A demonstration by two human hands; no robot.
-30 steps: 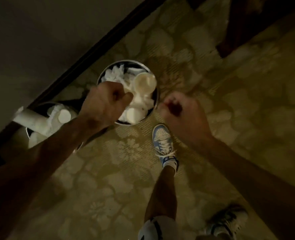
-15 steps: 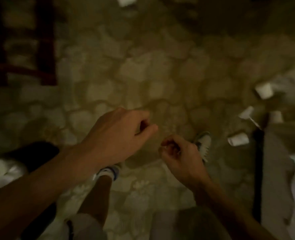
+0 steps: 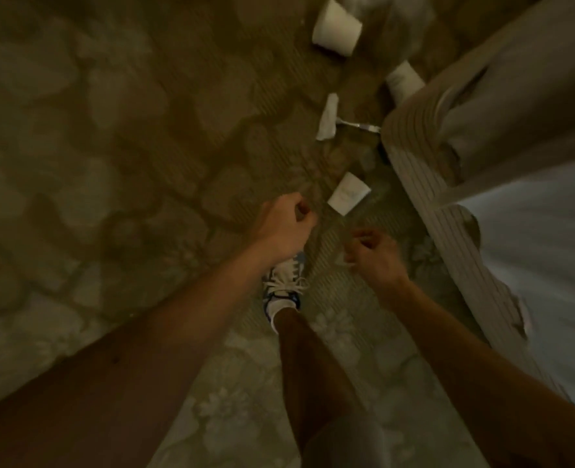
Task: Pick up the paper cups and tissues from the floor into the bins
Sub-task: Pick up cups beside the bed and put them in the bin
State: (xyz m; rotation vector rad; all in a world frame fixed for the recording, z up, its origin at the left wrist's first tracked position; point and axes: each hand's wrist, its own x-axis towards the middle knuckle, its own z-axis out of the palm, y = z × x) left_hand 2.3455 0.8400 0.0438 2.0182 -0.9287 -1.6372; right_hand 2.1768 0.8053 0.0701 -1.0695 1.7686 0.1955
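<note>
Three white paper cups lie on their sides on the patterned carpet: the nearest cup [image 3: 348, 197] just beyond my hands, a second cup [image 3: 336, 28] at the top, a third cup [image 3: 403, 81] against the bed corner. A white tissue [image 3: 327, 118] lies between them. My left hand [image 3: 284, 228] hangs a short way left of the nearest cup, fingers loosely curled, holding nothing. My right hand [image 3: 374, 256] hovers below that cup, also loosely curled around nothing. No bin is in view.
A bed [image 3: 448, 211] with a ribbed skirt and pale sheet fills the right side. A small metal utensil [image 3: 358, 125] lies next to the tissue. My sneaker [image 3: 284, 285] stands on the carpet under my left wrist.
The view has swung away from the two filled bins to the floor by the bed. The cups and tissue are now closer and ahead of both hands, which stay loosely curled.
</note>
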